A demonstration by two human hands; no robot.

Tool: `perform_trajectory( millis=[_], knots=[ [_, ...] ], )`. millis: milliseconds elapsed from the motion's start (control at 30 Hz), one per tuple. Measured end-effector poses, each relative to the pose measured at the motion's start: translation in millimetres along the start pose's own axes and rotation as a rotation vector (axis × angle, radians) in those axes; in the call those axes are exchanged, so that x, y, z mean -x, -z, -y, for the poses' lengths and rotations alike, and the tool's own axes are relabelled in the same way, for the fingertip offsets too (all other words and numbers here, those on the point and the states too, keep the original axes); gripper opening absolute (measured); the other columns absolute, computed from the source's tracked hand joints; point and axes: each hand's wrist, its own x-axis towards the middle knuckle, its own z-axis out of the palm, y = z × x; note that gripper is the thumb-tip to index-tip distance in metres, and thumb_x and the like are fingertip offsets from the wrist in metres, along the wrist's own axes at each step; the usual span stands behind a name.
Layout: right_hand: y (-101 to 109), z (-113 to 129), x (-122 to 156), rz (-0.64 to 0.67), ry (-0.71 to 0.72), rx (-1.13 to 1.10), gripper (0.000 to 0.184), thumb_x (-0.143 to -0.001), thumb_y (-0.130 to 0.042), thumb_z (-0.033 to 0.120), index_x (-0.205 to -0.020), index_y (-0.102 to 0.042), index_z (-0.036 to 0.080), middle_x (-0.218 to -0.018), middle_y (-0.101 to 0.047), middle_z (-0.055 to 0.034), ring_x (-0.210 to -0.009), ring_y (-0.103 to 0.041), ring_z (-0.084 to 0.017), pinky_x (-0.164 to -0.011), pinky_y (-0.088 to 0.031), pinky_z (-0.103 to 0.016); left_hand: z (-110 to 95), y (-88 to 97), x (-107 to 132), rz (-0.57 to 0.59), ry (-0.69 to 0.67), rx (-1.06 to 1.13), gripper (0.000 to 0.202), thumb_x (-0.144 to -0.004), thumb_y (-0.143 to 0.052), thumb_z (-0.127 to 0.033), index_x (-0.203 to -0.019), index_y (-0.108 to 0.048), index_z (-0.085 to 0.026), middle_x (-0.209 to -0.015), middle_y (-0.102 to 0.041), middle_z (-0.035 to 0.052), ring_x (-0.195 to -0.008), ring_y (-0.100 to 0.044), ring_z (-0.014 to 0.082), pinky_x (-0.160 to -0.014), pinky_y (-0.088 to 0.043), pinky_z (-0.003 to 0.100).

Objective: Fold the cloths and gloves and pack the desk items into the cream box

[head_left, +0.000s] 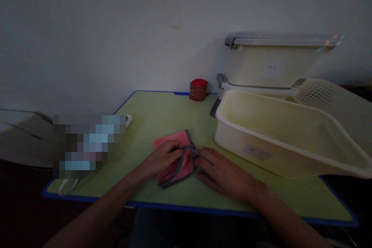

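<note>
A small pink cloth (pixel 174 141) with a dark checked border lies partly folded on the green table (pixel 157 114). My left hand (pixel 162 157) rests on the cloth, its fingers pinching the border near the cloth's right corner. My right hand (pixel 222 172) lies just to the right of the cloth, fingers reaching to the same corner and pinching its edge. Both forearms come in from the lower edge of the view.
A large cream plastic tub (pixel 285 139) stands at the right, with a perforated basket (pixel 328 97) and lidded cream bins (pixel 270 62) behind it. A small red container (pixel 198 89) sits at the back by the wall. A blurred-out object (pixel 87 143) lies at the left.
</note>
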Motion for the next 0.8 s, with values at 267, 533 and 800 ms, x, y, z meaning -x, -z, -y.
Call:
perform_trajectory(
  millis=[267, 533, 800],
  knots=[
    [0.8, -8.4, 7.3, -0.030, -0.068, -0.268, 0.016, -0.089, -0.044, 0.020, -0.101, -0.054, 0.017, -0.100, -0.059, -0.0071, -0.098, -0.052, -0.018, -0.089, -0.043, -0.035, -3.3, 0.3, 1.3, -0.077, 0.155, 0.345, 0.020, -0.058, -0.052, -0.035, -0.062, -0.053, -0.015, -0.062, -0.050, -0.0024, -0.058, -0.042, 0.0096, -0.056, -0.034, 0.022],
    [-18.1, -13.5, -5.2, -0.195, -0.108, -0.384, 0.009, -0.084, -0.053, 0.011, -0.083, -0.060, 0.017, -0.080, -0.062, -0.0022, -0.079, -0.057, -0.014, -0.076, -0.045, -0.028, -0.7, -0.2, 0.3, -0.103, 0.157, 0.391, 0.020, -0.057, -0.056, -0.033, -0.062, -0.056, -0.014, -0.060, -0.052, -0.0027, -0.055, -0.042, 0.0082, -0.054, -0.034, 0.021],
    [-23.3, -12.5, -3.8, -0.193, -0.044, -0.219, 0.015, -0.083, -0.054, 0.009, -0.087, -0.066, 0.016, -0.086, -0.063, -0.0042, -0.082, -0.056, -0.014, -0.075, -0.044, -0.027, 0.2, -0.5, 1.1, -0.146, 0.181, 0.501, 0.017, -0.054, -0.061, -0.030, -0.058, -0.053, -0.015, -0.055, -0.049, -0.0048, -0.051, -0.042, 0.0072, -0.050, -0.033, 0.019]
  ],
)
